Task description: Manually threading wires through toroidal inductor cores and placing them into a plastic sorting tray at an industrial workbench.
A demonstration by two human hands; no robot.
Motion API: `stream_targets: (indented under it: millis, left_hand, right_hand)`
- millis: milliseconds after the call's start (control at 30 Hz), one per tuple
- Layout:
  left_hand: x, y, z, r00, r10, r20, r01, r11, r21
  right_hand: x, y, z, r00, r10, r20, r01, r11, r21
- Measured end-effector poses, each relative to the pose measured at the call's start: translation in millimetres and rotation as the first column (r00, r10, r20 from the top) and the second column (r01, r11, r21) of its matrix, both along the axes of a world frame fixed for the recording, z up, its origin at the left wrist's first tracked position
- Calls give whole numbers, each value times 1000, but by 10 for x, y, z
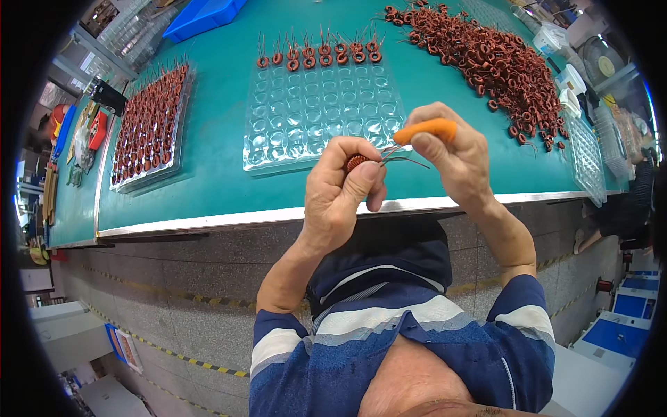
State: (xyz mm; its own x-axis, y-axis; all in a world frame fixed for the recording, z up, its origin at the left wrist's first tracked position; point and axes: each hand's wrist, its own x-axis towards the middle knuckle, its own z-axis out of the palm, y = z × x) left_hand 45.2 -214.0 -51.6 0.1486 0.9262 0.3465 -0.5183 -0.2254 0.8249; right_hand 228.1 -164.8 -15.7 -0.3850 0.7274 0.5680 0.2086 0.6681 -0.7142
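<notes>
Above the table's front edge, my left hand [340,184] is closed around a copper-wound ring coil [356,162], which shows between thumb and fingers. Thin wire leads [406,161] stick out from the coil toward the right. My right hand [451,156] grips an orange-handled tool [425,131], its tip among the leads near my left fingertips. The tip is too small to tell its kind. Just beyond my hands lies a clear plastic tray [278,163] with round pockets. Its far rows hold several upright-leaded coils [324,55]; the nearer pockets hold none.
A large heap of copper coils [486,59] spreads over the right of the green table [215,104]. At left stands a filled tray of coils [149,128], with a black cylinder [104,96] beside it. A blue bin [201,17] sits far left; clear trays [587,160] lie at right.
</notes>
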Motion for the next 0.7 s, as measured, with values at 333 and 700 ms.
stream_targets:
  millis: [333, 700]
  left_hand:
    - [-64, 53, -77, 988, 72, -134, -70, 997, 25]
    - [-60, 103, -140, 971, 123, -206, -120, 992, 28]
  right_hand:
    - [-132, 104, -180, 978, -29, -208, -69, 892, -447]
    - [-239, -105, -325, 988, -124, -95, 91, 950, -298]
